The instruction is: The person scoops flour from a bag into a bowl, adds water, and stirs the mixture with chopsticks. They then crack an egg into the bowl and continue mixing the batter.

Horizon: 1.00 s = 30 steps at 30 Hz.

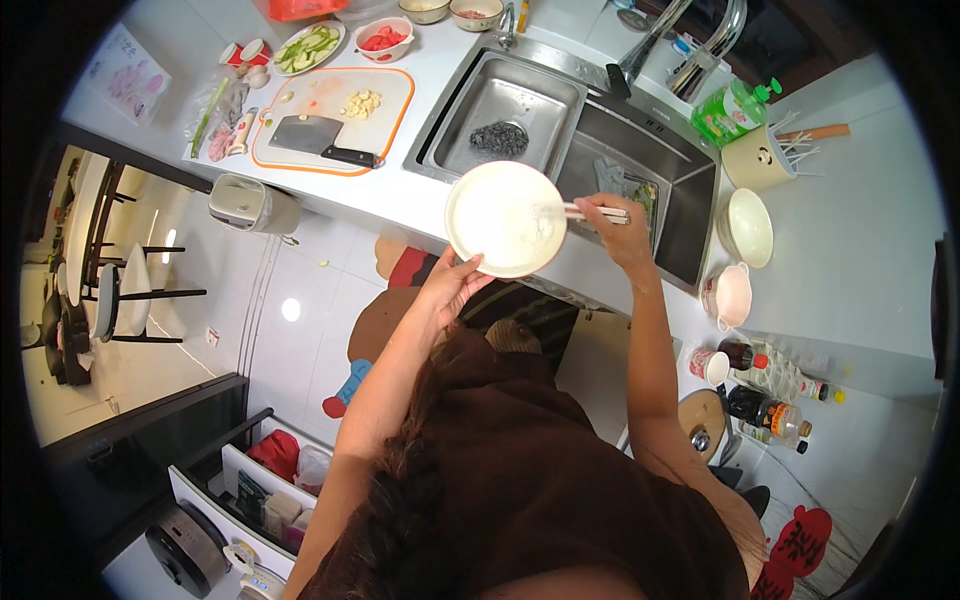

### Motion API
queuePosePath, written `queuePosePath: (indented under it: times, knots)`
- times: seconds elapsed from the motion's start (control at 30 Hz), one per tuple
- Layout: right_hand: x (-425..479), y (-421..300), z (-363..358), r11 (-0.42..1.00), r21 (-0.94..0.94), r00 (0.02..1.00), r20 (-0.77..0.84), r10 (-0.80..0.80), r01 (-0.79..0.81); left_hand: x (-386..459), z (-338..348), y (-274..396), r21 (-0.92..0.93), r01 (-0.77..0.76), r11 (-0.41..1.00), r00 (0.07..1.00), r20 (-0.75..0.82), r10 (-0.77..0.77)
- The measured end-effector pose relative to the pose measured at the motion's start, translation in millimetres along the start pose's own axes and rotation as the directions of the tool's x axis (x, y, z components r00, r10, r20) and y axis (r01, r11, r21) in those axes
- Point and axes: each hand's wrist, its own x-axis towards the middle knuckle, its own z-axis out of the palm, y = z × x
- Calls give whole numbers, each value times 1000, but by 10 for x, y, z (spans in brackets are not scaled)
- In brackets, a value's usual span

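My left hand (452, 287) grips the near rim of a pale round bowl (495, 217), holding it up before the sink's front edge. White material, perhaps flour, lies inside with small lumps (545, 223) toward the right; glare hides its exact texture. Between the fingers of my right hand (621, 232) is a pair of chopsticks (600, 213), their tips reaching into the bowl from its right side. Behind the bowl, a dark scouring pad (499, 139) rests in the metal basin insert (480, 82) of the sink.
On the left, a cleaver (307, 135) and chopped garlic (361, 104) lie on an orange-rimmed cutting board (300, 90). Beyond it stand a plate of green slices (307, 49) and a bowl of red pieces (384, 39). Dish soap (727, 112), bowls (746, 227) and bottles (772, 412) line the right.
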Motion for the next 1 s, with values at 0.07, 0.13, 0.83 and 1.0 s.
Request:
queuePosePath:
  times: [0.07,0.13,0.83,1.0]
  knots:
    - [14,36,-28,997,-71,999,-23,-31,29,15,-5,-3,16,1,1000,1000,-11,-1]
    - [4,7,-37,999,-50,1000,-18,17,-18,18,1,10,23,3,1000,1000,-18,-2]
    - [-44,67,4,994,91,998,28,59,-61,29,-18,-6,-5,6,1000,1000,-31,-6]
    - [-37,152,-22,992,112,998,27,52,-55,28,-7,-6,-14,2,1000,1000,-29,-3]
